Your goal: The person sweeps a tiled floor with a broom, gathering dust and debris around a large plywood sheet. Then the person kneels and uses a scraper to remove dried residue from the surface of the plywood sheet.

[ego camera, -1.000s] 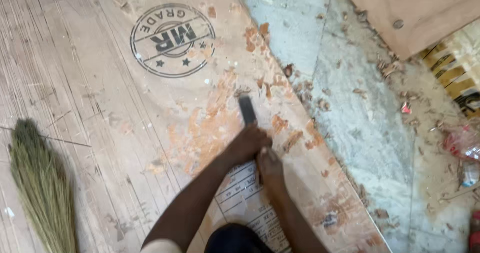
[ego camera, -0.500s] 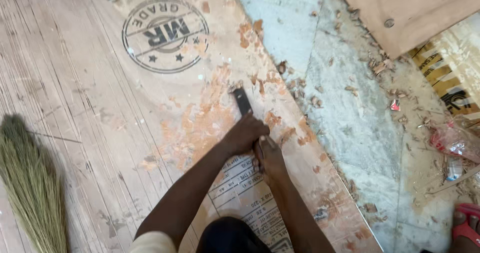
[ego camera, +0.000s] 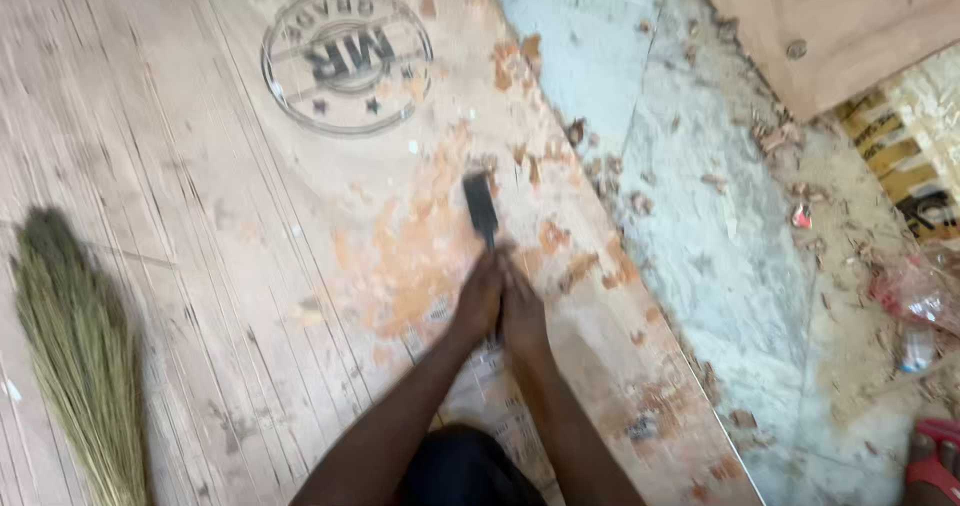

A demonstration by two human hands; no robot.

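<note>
Scraping step: left hand (ego camera: 478, 296) and right hand (ego camera: 522, 311) both clenched around scraper (ego camera: 480, 206), blade just below round stamp (ego camera: 347, 58) on plywood sheet (ego camera: 200, 216). Next: likely firm forward push.

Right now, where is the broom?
Head view, far left: the broom lies on the plywood sheet, apart from both hands gripping the scraper mid-frame.
</note>
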